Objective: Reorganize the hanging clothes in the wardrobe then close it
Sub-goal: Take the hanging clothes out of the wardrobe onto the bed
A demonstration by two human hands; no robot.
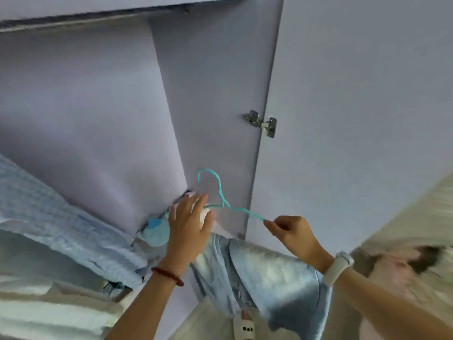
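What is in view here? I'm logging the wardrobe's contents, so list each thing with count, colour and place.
hanger: one, teal, centre, hook up
jeans: one, light blue, below the hanger
checked garment: one, pale blue, left
small blue item: one, wardrobe corner, unclear what
wardrobe door: one, lilac, open, right
hinge: one, metal, on the door's edge
rail: one, top left, blurred
left hand: bead bracelet on wrist, fingers straight at hanger's left end
right hand: white band on wrist, pinching hanger's right end

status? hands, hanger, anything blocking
Right hand pinches teal hanger arm end. Left hand flat on white garment. Hook off rail. Wardrobe door open; nothing blocking.
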